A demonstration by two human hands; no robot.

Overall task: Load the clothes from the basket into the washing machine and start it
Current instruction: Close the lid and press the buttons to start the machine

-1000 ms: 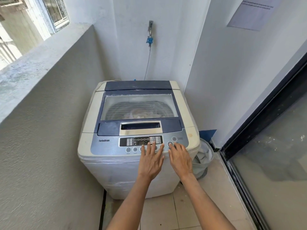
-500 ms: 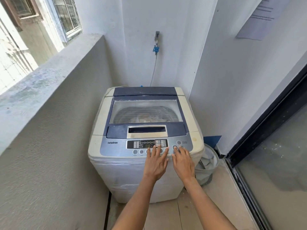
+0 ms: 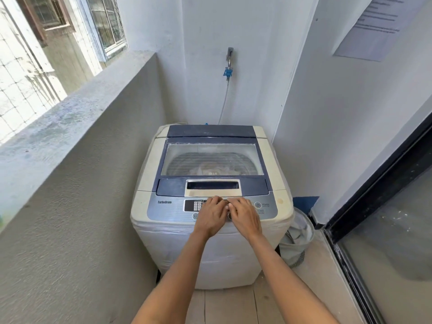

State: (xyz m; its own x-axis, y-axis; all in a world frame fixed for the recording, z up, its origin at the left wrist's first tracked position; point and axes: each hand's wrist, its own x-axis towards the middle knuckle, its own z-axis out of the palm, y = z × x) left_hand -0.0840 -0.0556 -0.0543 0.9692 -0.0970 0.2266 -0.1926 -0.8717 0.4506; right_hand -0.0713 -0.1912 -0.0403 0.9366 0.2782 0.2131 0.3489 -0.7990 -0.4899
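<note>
A cream and blue top-loading washing machine (image 3: 149, 183) stands in the corner with its glass lid (image 3: 210, 160) closed. Pale clothes show dimly through the glass. My left hand (image 3: 210, 216) and my right hand (image 3: 245, 216) lie side by side, palms down, on the control panel (image 3: 168, 208), fingertips at the lid's front edge. They cover the display and several buttons. Neither hand holds anything. A grey mesh basket (image 3: 298, 239) sits on the floor to the machine's right, with pale cloth visible inside.
A rough concrete parapet wall (image 3: 70, 183) runs along the left. A tap with a blue fitting (image 3: 228, 72) and hose is on the back wall. A dark-framed glass sliding door (image 3: 385, 206) closes off the right. The tiled floor strip is narrow.
Both hands have slid forward over the control panel, from its lower buttons to the display and lid edge. The camera view has tilted up slightly.
</note>
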